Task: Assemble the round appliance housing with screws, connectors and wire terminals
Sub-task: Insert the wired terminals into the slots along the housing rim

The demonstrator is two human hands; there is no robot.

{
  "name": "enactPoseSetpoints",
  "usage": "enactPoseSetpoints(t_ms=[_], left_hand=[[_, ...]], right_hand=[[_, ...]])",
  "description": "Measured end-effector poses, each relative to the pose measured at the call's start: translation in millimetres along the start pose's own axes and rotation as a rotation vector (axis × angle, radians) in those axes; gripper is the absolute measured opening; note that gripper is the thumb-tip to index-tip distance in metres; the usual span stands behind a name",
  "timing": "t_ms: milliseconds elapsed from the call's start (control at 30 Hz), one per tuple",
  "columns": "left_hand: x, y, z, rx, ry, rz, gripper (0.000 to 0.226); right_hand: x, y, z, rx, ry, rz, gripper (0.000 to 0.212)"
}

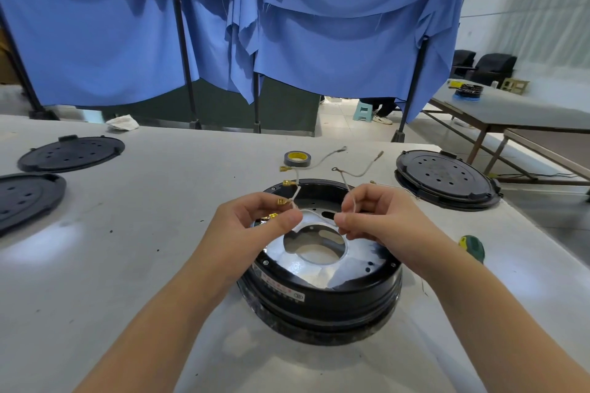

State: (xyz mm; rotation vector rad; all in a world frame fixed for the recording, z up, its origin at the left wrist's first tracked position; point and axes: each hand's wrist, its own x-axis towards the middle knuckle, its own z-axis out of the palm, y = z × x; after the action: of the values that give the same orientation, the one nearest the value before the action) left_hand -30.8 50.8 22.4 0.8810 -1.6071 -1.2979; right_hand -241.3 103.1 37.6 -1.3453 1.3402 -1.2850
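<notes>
Both hands up over the round black housing (322, 293), which sits on the grey desk (127, 265) right in front of me, open side up, shiny metal plate w/ a big centre hole showing inside. My left hand (252, 226) has a tight grip, thumb and forefinger pinching a thin white wire (295, 198) just below its brass spade terminal (281, 201); another brass terminal (288, 183) sits a bit higher on the same bunch, near the housing's far rim. My right hand (380, 217) is curled too, fingertips pinching a second white wire (348, 190) that runs up and away to a ring terminal (334, 169). Thumbs nearly meet over the plate; whether the two wires are one strand between my hands, can't tell, the fingers cover it. More loose leads lie on the desk beyond the rim, next to a roll of dark tape (297, 159). Green-handled screwdriver (472, 247) lies to my right, apart from the housing. Far right, a black perforated round cover (445, 177) sits on another housing; two more black covers (71, 153) lie flat at far left. Crumpled white rag (123, 122) at the desk's back edge, blue cloth (223, 25) hanging behind it all.
</notes>
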Motion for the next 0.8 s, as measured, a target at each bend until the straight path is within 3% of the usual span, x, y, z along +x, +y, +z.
enactPoseSetpoints(t_ms=[133, 400, 800], left_hand=[[0, 1, 2, -0.011, 0.006, -0.005, 0.037], [0, -1, 2, -0.052, 0.066, -0.073, 0.008], [2, -7, 5, 0.027, 0.041, -0.103, 0.018]], right_hand=[[-1, 0, 3, -0.058, -0.008, 0.012, 0.014], [-5, 2, 6, -0.125, 0.052, -0.090, 0.018], [-4, 5, 13, -0.271, 0.166, -0.178, 0.021]])
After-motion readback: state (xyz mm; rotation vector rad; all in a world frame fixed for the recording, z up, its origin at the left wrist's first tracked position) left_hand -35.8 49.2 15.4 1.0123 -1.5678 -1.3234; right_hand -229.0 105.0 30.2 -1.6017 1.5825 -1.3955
